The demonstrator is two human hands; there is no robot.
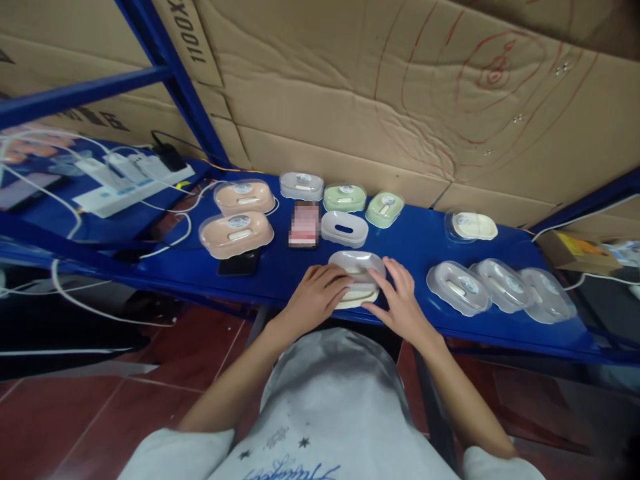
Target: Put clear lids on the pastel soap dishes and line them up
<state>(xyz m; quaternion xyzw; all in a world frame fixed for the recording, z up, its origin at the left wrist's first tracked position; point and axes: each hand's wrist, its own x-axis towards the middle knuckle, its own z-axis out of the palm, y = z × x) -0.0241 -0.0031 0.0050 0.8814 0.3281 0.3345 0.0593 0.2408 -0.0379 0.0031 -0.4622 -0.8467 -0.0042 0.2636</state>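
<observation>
At the shelf's front edge, a grey oval plastic box (357,259) sits over a cream-coloured oval piece (355,298). From the left, my left hand (316,299) grips the box, its fingers bent over the near side. My right hand (400,303) holds the right end, with thumb and fingers spread around it. My fingers hide part of where the two pieces meet. Just behind lies a grey oval piece (345,229) with an open slot in its middle. To its left is a phone (304,225) with a blurred screen.
Peach boxes (237,235) in clear covers stand at the left, green ones (345,198) at the back. Several grey boxes (459,288) and a cream piece (475,226) are on the right of the blue shelf (400,260). Cables and a power strip (133,190) lie at far left.
</observation>
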